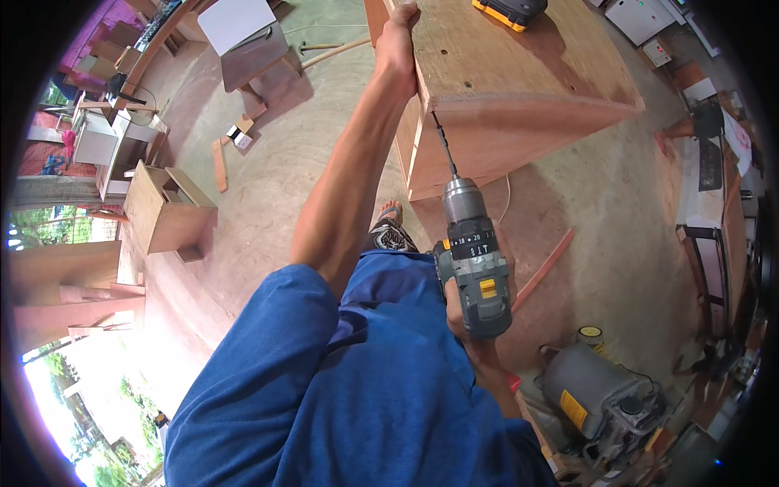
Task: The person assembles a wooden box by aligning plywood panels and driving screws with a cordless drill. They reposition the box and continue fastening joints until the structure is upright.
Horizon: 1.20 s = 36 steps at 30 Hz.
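Concrete floor [268,170] below, drill [480,280] in right grip [456,308], bit [445,146] toward box [511,138].

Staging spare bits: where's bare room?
Bare: floor between left forearm and small wooden cabinet; wooden box's top, between its near edge and black-yellow object.
Crowded: box's left side, with left hand and drill; around grey tank.

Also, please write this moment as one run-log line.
left hand: on wooden box edge; right hand: gripping drill; bit: tip at box's near corner, contact unclear; black-and-yellow object: on box
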### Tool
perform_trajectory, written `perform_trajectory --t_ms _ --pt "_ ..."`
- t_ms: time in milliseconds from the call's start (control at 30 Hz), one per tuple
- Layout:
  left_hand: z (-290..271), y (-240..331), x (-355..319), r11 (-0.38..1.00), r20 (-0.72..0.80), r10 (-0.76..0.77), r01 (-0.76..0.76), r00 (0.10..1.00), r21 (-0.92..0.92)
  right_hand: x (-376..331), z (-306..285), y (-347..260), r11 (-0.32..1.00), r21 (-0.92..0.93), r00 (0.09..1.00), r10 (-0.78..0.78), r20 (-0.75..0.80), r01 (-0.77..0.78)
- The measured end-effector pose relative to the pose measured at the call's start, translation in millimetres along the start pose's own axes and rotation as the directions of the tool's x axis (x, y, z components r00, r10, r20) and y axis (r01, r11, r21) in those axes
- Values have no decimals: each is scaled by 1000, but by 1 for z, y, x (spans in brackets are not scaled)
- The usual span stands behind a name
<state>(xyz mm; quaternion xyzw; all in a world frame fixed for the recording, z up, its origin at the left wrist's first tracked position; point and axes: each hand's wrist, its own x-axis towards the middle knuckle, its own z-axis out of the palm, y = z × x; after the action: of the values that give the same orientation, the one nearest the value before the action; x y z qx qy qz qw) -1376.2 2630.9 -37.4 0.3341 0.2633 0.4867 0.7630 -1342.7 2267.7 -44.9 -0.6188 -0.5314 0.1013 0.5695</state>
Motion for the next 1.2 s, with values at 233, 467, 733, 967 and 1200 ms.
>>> perform_trajectory --t_ms 233,467,733,967,1200 --pt "1 3 -3 999 -41 27 -27 999 -19 -8 -1 2 994 -108 1000 8 26 -5" --pt "11 14 -20 994 -153 71 -57 986 92 -20 3 3 987 -115 993 115 28 -111" --pt "-1 2 -9 1000 -94 19 -19 995 -6 -17 2 -6 984 -135 990 128 54 -119" --pt "6 4 -10 994 25 2 0 1000 -111 -2 5 0 987 -119 994 -99 39 103" --pt "8 11 -13 999 -3 -5 5 1000 55 -23 -5 11 898 -400 946 -50 320 183"
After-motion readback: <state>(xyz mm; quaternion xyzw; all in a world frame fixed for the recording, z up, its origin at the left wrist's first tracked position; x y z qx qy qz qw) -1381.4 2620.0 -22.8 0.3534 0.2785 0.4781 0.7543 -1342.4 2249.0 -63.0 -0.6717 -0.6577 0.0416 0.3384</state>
